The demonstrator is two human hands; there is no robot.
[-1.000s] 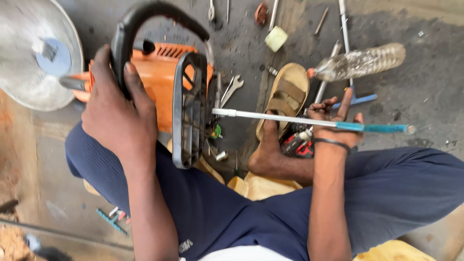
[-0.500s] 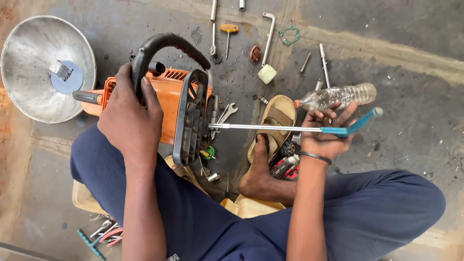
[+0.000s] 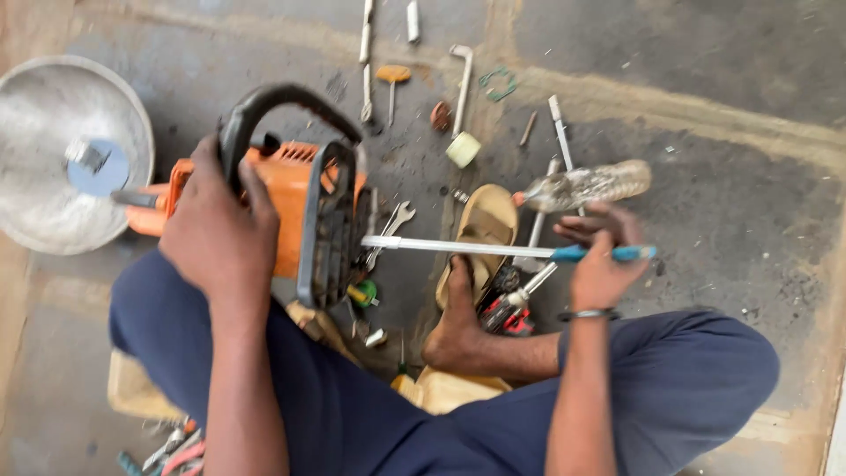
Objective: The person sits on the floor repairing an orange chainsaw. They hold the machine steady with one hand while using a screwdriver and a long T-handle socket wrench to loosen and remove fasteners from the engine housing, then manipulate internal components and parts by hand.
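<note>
- The orange chainsaw body [image 3: 282, 207] is steadied on the person's left thigh, and its black loop handle [image 3: 264, 110] is gripped by the left hand [image 3: 216, 234], fingers wrapped over the top.
- A long screwdriver [image 3: 458, 248] with a blue handle is held in the right hand [image 3: 599, 264], the fist closed round the grip, forefinger extended alongside.
- The shaft is laid almost level across the view, its long axis running from right to left, and the tip is brought against the saw's black side cover [image 3: 330, 229].
- So the saw lies to the left of the right hand, a full shaft's length away; the left hand is the nearer one, already on it.
- Just past the shaft, a tan sandal [image 3: 485, 220] and a clear plastic bottle [image 3: 586, 185] are seen on the concrete floor [image 3: 749, 203].
- A spanner [image 3: 392, 220] is lying just beside the saw, and a round metal dish [image 3: 53, 159] is set at the far left.
- Whether the tip is seated in a screw cannot be told; that spot is blurred.
</note>
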